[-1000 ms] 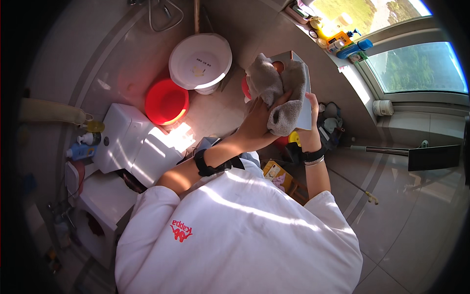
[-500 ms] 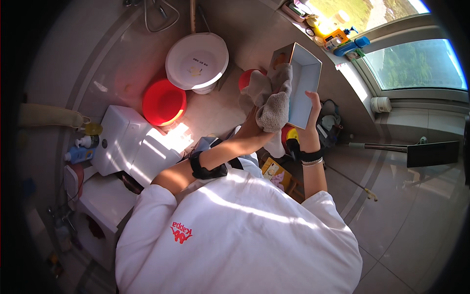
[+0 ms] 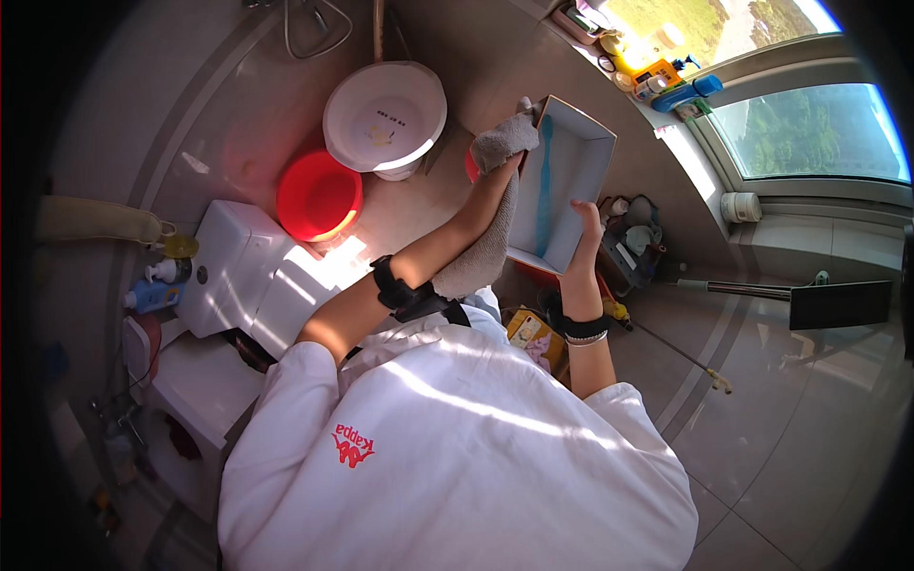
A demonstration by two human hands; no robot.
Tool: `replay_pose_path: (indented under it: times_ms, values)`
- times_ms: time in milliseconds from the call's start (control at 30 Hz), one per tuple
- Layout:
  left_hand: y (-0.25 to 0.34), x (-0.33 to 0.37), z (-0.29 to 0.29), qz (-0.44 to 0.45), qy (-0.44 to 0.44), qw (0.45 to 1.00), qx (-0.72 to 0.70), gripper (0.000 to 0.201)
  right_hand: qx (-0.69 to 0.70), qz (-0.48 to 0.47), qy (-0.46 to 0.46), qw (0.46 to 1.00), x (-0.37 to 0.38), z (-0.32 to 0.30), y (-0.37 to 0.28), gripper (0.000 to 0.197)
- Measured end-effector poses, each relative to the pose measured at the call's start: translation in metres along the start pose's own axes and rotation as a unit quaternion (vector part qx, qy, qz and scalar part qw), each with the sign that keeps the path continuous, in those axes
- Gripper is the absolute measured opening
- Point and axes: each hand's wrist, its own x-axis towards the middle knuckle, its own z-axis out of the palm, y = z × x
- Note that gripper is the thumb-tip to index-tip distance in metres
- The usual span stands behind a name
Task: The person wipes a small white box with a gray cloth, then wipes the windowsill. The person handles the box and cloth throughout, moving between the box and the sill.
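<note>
My right hand (image 3: 585,238) holds an open cardboard box (image 3: 573,181) at its near right side, thumb along the rim and the other fingers hidden. The box is tilted, showing its pale inside and a blue strip. A grey cloth (image 3: 502,141) covers most of my left hand (image 3: 512,163), which presses it against the box's outer left wall. The rest of the cloth hangs down behind my left forearm. My left fingers are mostly covered but closed about the cloth.
A white basin (image 3: 381,119) and a red bucket (image 3: 319,195) stand ahead to the left. Bottles (image 3: 687,92) line the windowsill at right. Below the box sits a yellow carton (image 3: 533,333). A white appliance (image 3: 238,257) is at left, a floor squeegee (image 3: 838,303) at right.
My left hand has moved with the cloth from the box's near left edge to farther up its outer left side. The box has turned, baring more of its inside; the cloth's loose end now hangs lower.
</note>
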Motion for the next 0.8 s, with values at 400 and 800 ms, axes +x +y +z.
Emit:
replay_pose_path:
  times_ms: [400, 800]
  values:
    - [-0.008, 0.057, -0.044, 0.085, -0.036, 0.988, 0.128, 0.045, -0.008, 0.137, 0.055, 0.989, -0.058, 0.016, 0.014, 0.027]
    - [-0.021, -0.016, -0.014, 0.042, -0.051, 0.989, 0.131, 0.063, 0.053, 0.072, 0.007, 0.996, -0.036, -0.005, -0.003, 0.038]
